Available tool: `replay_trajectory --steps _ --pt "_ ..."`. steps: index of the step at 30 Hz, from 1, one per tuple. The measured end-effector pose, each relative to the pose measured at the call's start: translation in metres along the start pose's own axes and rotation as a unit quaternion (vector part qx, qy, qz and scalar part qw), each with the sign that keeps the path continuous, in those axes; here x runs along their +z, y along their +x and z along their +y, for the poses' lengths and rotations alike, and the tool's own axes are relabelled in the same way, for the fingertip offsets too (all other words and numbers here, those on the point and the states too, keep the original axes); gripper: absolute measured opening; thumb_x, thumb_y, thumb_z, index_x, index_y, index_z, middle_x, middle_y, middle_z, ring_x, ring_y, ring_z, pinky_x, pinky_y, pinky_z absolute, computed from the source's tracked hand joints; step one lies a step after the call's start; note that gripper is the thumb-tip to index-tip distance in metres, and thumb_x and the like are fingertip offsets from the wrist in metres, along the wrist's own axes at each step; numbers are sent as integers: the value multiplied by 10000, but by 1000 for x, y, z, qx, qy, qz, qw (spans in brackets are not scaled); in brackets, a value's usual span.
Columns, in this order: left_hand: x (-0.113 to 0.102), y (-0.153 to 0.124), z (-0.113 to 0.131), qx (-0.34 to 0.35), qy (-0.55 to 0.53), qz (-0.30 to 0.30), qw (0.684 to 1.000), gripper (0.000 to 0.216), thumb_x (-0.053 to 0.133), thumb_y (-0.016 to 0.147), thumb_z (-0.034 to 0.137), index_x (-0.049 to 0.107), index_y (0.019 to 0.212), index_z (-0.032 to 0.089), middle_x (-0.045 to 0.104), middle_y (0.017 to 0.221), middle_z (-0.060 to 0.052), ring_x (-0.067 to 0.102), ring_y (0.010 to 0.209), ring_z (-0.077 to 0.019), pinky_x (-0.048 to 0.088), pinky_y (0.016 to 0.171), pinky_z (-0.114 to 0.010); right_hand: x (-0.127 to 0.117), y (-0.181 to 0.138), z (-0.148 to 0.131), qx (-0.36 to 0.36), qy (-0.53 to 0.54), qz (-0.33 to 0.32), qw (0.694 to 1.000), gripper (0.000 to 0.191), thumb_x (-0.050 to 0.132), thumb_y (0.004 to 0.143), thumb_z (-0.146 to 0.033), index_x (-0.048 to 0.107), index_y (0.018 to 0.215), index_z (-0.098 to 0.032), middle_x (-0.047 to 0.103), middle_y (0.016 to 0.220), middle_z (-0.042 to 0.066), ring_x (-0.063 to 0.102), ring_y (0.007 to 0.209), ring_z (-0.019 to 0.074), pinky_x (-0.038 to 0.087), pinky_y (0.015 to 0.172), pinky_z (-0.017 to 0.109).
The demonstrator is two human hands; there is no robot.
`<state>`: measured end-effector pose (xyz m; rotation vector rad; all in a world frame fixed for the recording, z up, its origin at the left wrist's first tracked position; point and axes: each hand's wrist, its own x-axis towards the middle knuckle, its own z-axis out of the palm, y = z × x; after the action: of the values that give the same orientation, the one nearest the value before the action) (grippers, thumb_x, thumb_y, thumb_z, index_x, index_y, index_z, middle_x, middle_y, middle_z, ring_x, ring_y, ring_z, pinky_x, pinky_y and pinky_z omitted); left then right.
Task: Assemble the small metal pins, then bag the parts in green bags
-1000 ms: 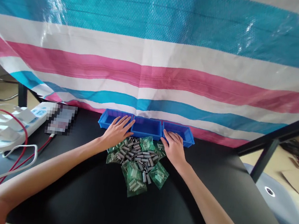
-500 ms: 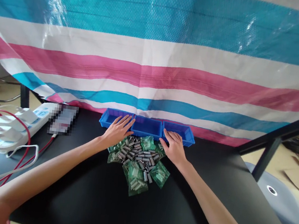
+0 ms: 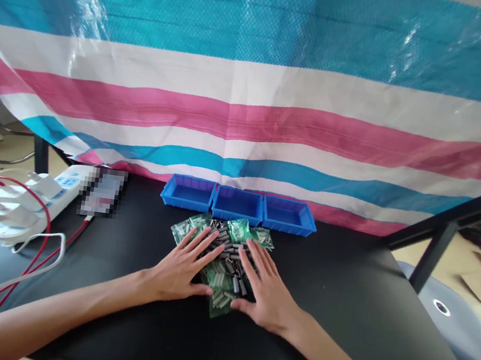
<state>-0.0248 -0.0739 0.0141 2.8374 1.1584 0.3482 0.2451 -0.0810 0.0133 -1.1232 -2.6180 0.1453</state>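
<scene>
A pile of small grey metal cylinders (image 3: 235,286) and green plastic packets (image 3: 238,230) lies on the black table. My left hand (image 3: 180,265) is spread flat over the left side of the pile, its thumb by the lowest packet (image 3: 220,300). Over the right side lies my right hand (image 3: 269,290), fingers stretched out and holding nothing. Both hands hide part of the pile. Just behind it stand three blue bins in a row: a left bin (image 3: 186,203), a middle bin (image 3: 236,213) and a right bin (image 3: 289,228).
A white power strip (image 3: 62,186) with plugged-in chargers and red and white cables sits on the left, near a blurred-out device (image 3: 103,194). Striped sheeting (image 3: 248,122) hangs behind the bins. A grey stool (image 3: 448,319) stands beyond the table's right side.
Both hands have moved from the bins down toward me onto the pile. The bins show fully now. The packets at the sides are partly covered by my hands.
</scene>
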Motion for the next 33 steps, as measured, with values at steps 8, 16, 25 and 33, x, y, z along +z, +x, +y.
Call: replay_trajectory --steps 8,16,25,33 --pt "8 6 -4 -13 30 14 999 770 433 864 621 168 1493 264 168 1562 -84 150 1432 -326 176 1153 -512 19 0 -9 27 -29 43 998 813 536 860 -554 176 1500 -207 163 1553 137 169 1421 334 322 1095 536" --pt "1 1 -8 -11 31 2 999 779 409 884 605 107 1503 241 149 1563 -97 129 1437 -322 163 1156 -508 7 2 -11 18 -18 57 998 655 487 910 -471 303 1461 -169 269 1515 156 242 1399 319 357 1079 504" --pt "0 10 3 -5 22 14 1000 846 432 843 655 119 1503 229 156 1560 -105 126 1436 -333 147 1157 -521 -2 34 15 135 -27 140 981 410 473 922 -333 513 1298 -173 607 1163 136 542 1091 287 456 874 429" --pt "-3 20 -1 -13 -28 31 999 942 528 754 704 178 1492 233 234 1538 -124 204 1414 -344 167 1151 -530 -3 67 29 205 69 134 967 178 562 879 -341 637 815 -193 646 692 15 620 698 178 434 654 271"
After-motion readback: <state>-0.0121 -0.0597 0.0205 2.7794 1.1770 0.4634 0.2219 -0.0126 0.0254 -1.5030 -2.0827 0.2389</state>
